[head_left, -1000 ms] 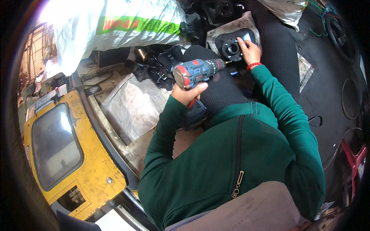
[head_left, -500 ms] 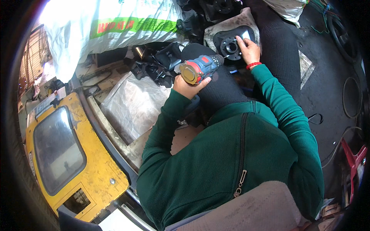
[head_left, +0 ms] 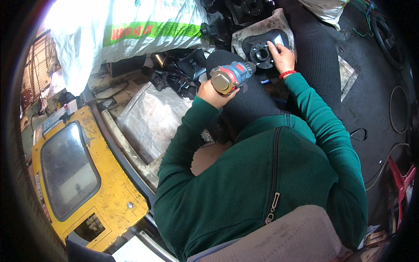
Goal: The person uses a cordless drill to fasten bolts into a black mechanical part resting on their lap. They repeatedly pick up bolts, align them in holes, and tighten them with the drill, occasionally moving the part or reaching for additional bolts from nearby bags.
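My left hand [head_left: 211,95] is wrapped round the grip of a blue and red cordless drill [head_left: 238,71]. The drill's chuck points to the right, with its tip close to a black plastic part [head_left: 254,43] that has a round flanged opening. My right hand [head_left: 284,60], with a red bracelet at the wrist, pinches the right side of this part. Beneath it, a stained pale cloth [head_left: 279,18] is spread over my lap. The drill's grip and trigger are hidden by my fingers.
More black plastic parts [head_left: 252,7] lie at the far side, and others [head_left: 176,81] sit left of my knee. A large white and green sack [head_left: 152,32] fills the far left. Clear plastic sheeting [head_left: 150,120] and a yellow machine panel [head_left: 115,187] are on the left.
My left hand and the drill have shifted slightly right, bringing the drill's tip nearer the black plastic part. My right hand and the part have stayed in place.
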`<state>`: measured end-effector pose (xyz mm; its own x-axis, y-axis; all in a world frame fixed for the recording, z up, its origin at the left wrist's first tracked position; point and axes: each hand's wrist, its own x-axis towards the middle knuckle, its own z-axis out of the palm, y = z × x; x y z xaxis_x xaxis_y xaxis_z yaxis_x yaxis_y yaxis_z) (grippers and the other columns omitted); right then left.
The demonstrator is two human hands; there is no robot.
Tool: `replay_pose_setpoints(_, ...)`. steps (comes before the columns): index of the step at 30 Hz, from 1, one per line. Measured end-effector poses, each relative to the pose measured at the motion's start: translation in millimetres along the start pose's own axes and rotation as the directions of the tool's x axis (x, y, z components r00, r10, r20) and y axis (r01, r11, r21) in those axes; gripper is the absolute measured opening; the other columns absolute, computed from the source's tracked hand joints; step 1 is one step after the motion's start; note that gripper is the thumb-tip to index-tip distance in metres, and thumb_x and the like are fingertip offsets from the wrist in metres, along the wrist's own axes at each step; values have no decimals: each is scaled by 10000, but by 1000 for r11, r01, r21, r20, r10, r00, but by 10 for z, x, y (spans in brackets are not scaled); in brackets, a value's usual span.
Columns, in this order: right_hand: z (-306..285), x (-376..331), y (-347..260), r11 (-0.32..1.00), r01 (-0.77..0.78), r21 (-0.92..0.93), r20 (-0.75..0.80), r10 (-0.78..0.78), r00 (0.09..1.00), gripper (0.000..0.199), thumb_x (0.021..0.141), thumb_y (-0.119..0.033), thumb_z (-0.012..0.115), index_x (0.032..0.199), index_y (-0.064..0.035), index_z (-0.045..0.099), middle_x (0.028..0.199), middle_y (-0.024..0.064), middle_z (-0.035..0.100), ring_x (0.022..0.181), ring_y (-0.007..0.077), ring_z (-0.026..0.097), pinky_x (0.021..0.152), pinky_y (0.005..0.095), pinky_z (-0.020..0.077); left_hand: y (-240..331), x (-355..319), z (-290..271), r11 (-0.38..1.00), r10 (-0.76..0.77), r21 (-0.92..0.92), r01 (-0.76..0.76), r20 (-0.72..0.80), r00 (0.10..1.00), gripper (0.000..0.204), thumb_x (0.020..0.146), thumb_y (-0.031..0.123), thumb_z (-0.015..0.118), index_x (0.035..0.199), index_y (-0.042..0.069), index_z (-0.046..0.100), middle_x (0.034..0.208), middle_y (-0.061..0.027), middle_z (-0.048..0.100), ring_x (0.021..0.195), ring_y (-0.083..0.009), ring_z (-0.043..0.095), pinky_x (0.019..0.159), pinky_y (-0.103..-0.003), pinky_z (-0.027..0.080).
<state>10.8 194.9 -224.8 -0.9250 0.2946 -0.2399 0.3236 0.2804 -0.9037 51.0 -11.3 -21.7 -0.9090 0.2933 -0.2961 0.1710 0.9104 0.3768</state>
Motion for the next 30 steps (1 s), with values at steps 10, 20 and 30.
replay_pose_setpoints(10, 28, -6, 8, 1000, 7, 25, -34, -6, 999, 473, 842, -502, 600, 712, -48, 618, 646, 194, 577, 614, 345, 570, 578, 417, 428, 47, 315, -167, 1000, 20, -5, -19, 155, 988, 398, 661, 292, 785, 952, 51, 659, 850, -152, 683, 818, -324, 664, 738, -386, 542)
replay_pose_setpoints(20, 19, -46, 5, 996, 8, 89, -64, -2, 998, 423, 830, -450, 642, 691, -52, 610, 621, 160, 554, 569, 339, 551, 539, 407, 406, -3, 356, -66, 999, -52, 18, 49, 323, 945, 437, 691, 252, 769, 1027, 23, 611, 922, -144, 674, 883, -256, 671, 768, -344, 544)
replay_pose_setpoints(30, 94, 26, 84, 996, 6, 85, 8, -7, 1000, 489, 833, -548, 582, 782, -71, 680, 710, 189, 621, 673, 354, 619, 593, 426, 450, -140, 250, 11, 970, 189, -143, -194, -51, 981, 429, 705, 200, 776, 1047, 7, 605, 921, -94, 673, 871, -232, 662, 775, -329, 519)
